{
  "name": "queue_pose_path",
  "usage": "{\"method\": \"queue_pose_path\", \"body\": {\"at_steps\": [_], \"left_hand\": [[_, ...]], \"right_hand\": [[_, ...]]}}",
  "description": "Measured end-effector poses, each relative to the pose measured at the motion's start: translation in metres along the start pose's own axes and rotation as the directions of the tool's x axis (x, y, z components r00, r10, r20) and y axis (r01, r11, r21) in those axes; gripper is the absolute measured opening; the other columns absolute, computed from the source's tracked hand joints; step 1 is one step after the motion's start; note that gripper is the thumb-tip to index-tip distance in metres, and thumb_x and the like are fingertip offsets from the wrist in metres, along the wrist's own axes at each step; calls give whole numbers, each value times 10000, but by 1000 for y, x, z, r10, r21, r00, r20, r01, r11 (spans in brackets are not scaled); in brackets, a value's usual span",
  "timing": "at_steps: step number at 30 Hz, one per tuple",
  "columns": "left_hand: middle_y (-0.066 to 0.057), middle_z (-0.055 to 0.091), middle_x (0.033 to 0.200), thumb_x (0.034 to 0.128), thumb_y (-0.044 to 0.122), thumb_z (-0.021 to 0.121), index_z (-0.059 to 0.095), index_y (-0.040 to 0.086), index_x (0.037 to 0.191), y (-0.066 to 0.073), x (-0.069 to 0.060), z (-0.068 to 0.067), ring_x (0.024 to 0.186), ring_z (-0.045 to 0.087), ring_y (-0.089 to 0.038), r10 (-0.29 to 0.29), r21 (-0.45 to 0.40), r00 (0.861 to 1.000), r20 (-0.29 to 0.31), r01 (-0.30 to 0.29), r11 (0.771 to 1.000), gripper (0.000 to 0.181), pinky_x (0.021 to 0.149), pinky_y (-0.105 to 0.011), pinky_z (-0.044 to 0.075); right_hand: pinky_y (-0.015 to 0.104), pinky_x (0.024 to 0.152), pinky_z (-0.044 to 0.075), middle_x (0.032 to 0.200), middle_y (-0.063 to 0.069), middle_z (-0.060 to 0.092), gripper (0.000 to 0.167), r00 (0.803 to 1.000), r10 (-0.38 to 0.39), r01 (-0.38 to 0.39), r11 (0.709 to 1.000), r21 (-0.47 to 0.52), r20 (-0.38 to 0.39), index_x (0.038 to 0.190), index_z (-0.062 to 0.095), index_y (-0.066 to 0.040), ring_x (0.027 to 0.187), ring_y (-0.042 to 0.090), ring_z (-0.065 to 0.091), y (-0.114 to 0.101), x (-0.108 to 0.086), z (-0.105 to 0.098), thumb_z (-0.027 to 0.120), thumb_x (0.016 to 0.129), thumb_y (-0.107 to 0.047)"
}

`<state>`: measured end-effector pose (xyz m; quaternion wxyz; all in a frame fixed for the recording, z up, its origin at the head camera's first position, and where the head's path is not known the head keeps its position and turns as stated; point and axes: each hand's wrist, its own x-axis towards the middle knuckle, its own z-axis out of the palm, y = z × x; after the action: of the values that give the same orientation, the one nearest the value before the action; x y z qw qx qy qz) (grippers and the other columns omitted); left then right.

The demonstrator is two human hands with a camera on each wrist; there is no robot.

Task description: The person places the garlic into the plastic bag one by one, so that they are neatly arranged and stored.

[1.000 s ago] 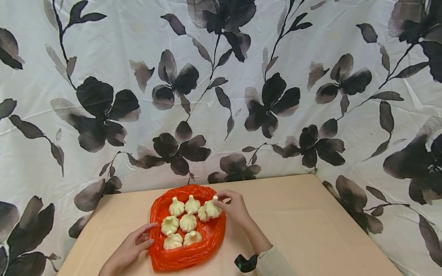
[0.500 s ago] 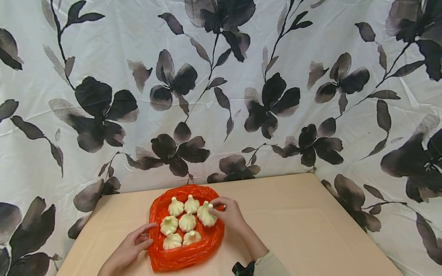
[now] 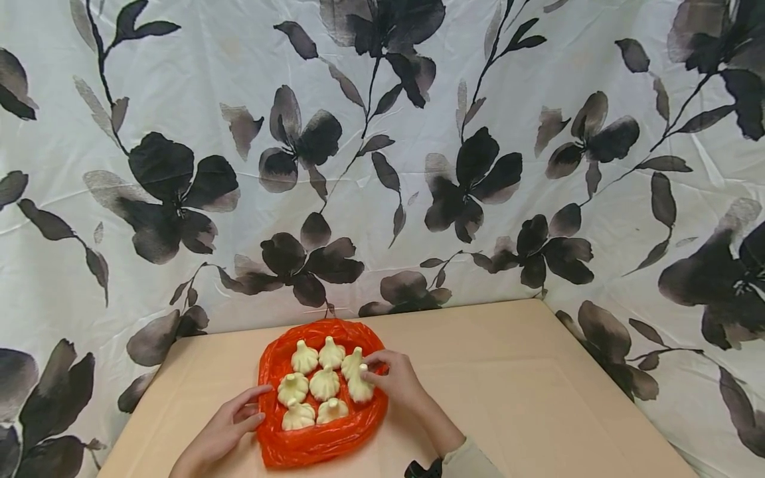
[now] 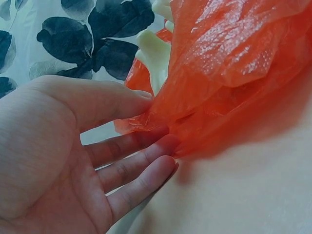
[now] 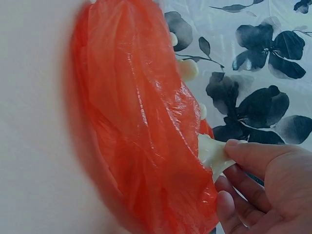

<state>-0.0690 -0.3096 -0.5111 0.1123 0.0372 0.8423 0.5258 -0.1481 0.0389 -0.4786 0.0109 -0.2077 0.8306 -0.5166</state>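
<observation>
An open red plastic bag point(image 3: 323, 453) lies on the tabletop with several pale garlic bulbs point(image 3: 325, 384) inside. My right hand point(image 3: 399, 382) pinches the stem of one garlic bulb point(image 3: 361, 390) at the bag's right side, against another bulb point(image 3: 351, 362) just behind it. In the right wrist view, thumb and fingers hold that stem while the bag wall hides most of the bulb's body. On the left side, my left hand point(image 3: 227, 425) pinches the bag's edge; the left wrist view shows the thumb on the film point(image 4: 219, 83) and fingers partly behind it.
The bag stands on a light tan tabletop point(image 3: 508, 385), left of its middle. Behind the table's back edge hangs a white cloth point(image 3: 382, 199) printed with dark flowers. A black device point(image 3: 423, 470) is at my right wrist, by the sleeve.
My right hand has moved a little left and toward me, bringing the pinched bulb from the bag's right rim down in front of the neighbouring bulb. My left hand keeps its place.
</observation>
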Motion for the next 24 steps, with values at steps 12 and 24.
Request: {"method": "queue_pose_path", "body": {"at_steps": [12,24], "left_hand": [[-289,437,1401,942,213,607,377,24,1451,-1,-1,0,1078,563,-260,6,-22,1000,-5,-6,1000,590,812,-198,504],[-282,440,1404,950,215,595,382,28,1449,-2,2,-2,1088,577,-243,36,-10,999,1,-36,999,574,811,-164,489]], "right_hand": [[250,782,547,883,-60,679,138,998,-16,18,999,-34,57,968,740,-147,817,72,578,8,-4,7,754,831,-164],[215,791,502,951,-31,699,158,999,-1,3,999,53,-37,999,735,-126,915,130,582,7,-9,1,719,867,-211]]}}
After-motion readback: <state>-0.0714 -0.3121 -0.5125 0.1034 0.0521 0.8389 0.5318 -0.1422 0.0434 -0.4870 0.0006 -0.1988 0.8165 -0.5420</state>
